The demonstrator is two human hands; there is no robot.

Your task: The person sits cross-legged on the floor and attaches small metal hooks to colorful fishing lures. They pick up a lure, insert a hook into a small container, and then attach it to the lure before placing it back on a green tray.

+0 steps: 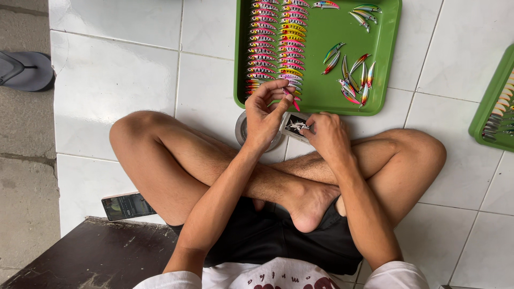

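I sit cross-legged on white floor tiles. My left hand (266,109) is raised in front of a green tray (385,59) and pinches a small pink fishing lure (292,98) between thumb and fingers. My right hand (327,136) rests over a small clear box (295,126) holding dark hooks, its fingertips touching the contents. The tray carries two neat columns of colourful lures (278,43) on its left side and loose lures (352,75) scattered on its right side.
A round transparent container (243,130) sits partly under my left hand. A second green tray (495,107) with lures lies at the right edge. A phone (127,206) rests by my left thigh beside a dark board (91,254). A grey sandal (27,69) lies far left.
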